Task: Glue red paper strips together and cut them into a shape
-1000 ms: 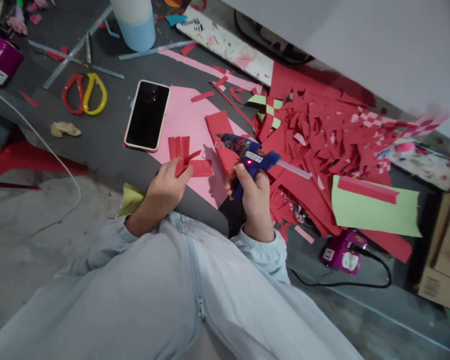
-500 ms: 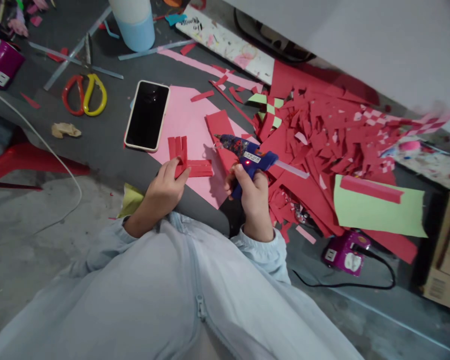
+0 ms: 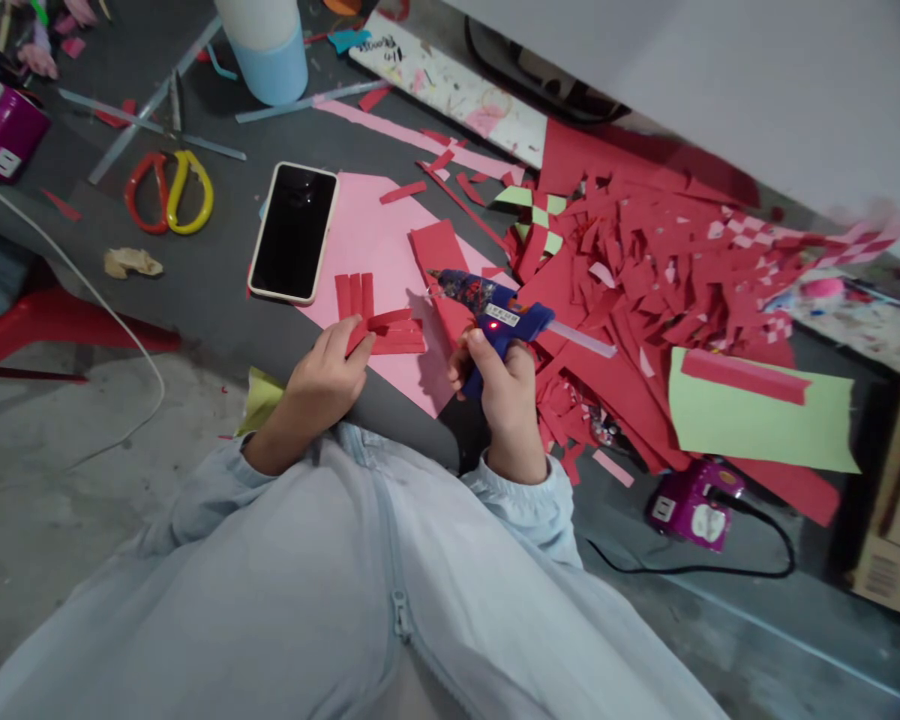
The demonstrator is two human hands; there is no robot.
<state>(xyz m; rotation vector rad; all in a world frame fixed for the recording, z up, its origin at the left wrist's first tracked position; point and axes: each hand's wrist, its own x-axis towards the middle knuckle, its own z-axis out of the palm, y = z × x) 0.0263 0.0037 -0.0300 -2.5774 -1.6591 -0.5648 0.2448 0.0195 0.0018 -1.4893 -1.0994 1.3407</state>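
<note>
My left hand (image 3: 328,370) is closed on the end of a red paper strip (image 3: 388,320), which slants to the right over other strips. Several red strips (image 3: 355,293) stand side by side just above my fingers, and more horizontal strips (image 3: 401,342) lie to the right. Beneath them is a pink paper sheet (image 3: 412,385). My right hand (image 3: 506,390) grips a blue hot glue gun (image 3: 521,318) with its red light on. Its nozzle points left, above a red paper piece (image 3: 436,250), and a clear glue stick (image 3: 583,338) juts from the back.
A phone (image 3: 294,232) lies on the pink sheet's left part, with scissors (image 3: 169,192) farther left. Red paper scraps (image 3: 645,270) are heaped at right, near a green sheet (image 3: 765,425) and a purple device (image 3: 697,505) with a black cord. A blue-and-white bottle (image 3: 270,60) stands behind.
The strip in my left hand has swung from upright down to the right, now lying across the horizontal strips. My right hand and the glue gun have hardly moved.
</note>
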